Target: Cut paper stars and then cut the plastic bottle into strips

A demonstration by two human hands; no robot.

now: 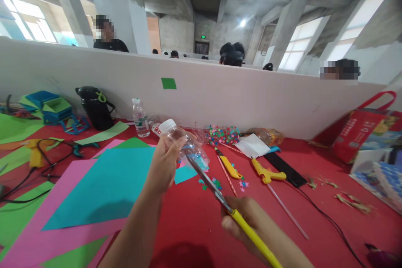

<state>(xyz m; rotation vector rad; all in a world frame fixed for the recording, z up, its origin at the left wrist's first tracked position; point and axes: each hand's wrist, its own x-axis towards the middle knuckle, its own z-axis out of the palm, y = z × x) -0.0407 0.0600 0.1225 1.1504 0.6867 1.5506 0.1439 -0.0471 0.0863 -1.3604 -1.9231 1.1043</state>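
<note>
My left hand (165,157) is closed around a clear plastic bottle (197,150) with a white cap, tilted with the cap to the upper left. Scissors (216,190) with yellow handles are gripped in my right hand (246,220). Their blade tips meet the bottle's side; whether they have gone through the plastic I cannot tell. Behind the bottle lie a blue paper piece (185,174) and small coloured star pieces (213,184). A yellow utility knife (230,167) rests to the right of the bottle.
Blue paper (106,188) over pink and green sheets covers the left. A yellow glue gun (266,173) with a cord lies at right; another glue gun (36,155) is far left. A black jug (94,106) and a water bottle (140,119) stand before the white partition (220,100).
</note>
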